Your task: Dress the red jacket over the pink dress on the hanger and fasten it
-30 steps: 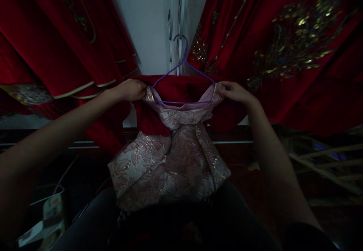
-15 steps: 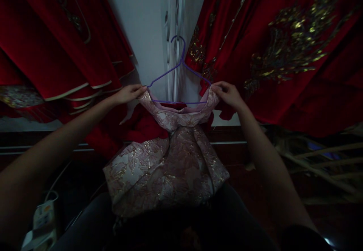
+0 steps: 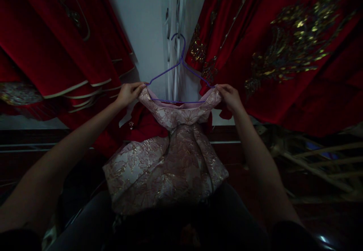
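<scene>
A pink and gold brocade garment (image 3: pixel 167 164) hangs from a purple wire hanger (image 3: pixel 178 69) and drapes down onto my lap. My left hand (image 3: pixel 129 93) is closed on the garment's left shoulder at the hanger's left end. My right hand (image 3: pixel 229 96) is closed on the right shoulder at the hanger's other end. A red cloth (image 3: pixel 144 124) shows behind the garment, below the hanger bar. The hanger's hook stands up in front of a white wall (image 3: pixel 141 20).
Red velvet garments (image 3: pixel 56 46) with pale trim hang at the left. Red garments with gold embroidery (image 3: pixel 289 42) hang at the right. White straps (image 3: pixel 174 12) run down the wall. Wooden slats (image 3: pixel 317 164) lie at the right, low down. The room is dim.
The red cloth that covered the hanger bar a second ago has dropped behind the pink garment. Both hands have shifted slightly on the shoulders, and the view has tilted a little.
</scene>
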### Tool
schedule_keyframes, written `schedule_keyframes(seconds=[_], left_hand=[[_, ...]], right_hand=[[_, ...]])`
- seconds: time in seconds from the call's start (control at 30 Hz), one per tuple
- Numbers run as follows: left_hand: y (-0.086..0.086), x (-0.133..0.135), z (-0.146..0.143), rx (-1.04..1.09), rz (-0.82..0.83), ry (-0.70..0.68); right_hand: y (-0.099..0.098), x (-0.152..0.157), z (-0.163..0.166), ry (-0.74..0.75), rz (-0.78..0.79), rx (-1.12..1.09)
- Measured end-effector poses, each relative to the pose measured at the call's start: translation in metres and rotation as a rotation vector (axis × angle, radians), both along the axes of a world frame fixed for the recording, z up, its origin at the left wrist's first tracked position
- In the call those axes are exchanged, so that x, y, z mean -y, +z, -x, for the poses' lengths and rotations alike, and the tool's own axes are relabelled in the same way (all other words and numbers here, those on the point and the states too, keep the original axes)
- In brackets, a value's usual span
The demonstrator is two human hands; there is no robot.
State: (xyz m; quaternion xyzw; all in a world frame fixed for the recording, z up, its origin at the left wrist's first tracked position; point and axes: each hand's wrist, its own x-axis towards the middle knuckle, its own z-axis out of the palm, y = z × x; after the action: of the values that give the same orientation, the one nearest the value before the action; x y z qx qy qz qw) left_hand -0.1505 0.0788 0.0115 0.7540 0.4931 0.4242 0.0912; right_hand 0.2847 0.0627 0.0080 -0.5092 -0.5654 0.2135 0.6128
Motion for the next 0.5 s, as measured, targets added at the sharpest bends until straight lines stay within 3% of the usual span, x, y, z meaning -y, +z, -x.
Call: schedule_keyframes(seconds=[0.23, 0.37, 0.5], left_hand=[[-0.009, 0.001, 0.002, 0.262, 0.067, 0.088], [-0.031, 0.005, 0.009, 0.369, 0.053, 0.178], [-0.061, 0.022, 0.019, 0.301, 0.153, 0.154]], right_hand=[[-0.028, 0.008, -0.014, -0.193, 0.007, -0.072], [-0.043, 0.02, -0.02, -0.194, 0.05, -0.098], [-0.056, 0.037, -0.028, -0.166, 0.118, -0.075]])
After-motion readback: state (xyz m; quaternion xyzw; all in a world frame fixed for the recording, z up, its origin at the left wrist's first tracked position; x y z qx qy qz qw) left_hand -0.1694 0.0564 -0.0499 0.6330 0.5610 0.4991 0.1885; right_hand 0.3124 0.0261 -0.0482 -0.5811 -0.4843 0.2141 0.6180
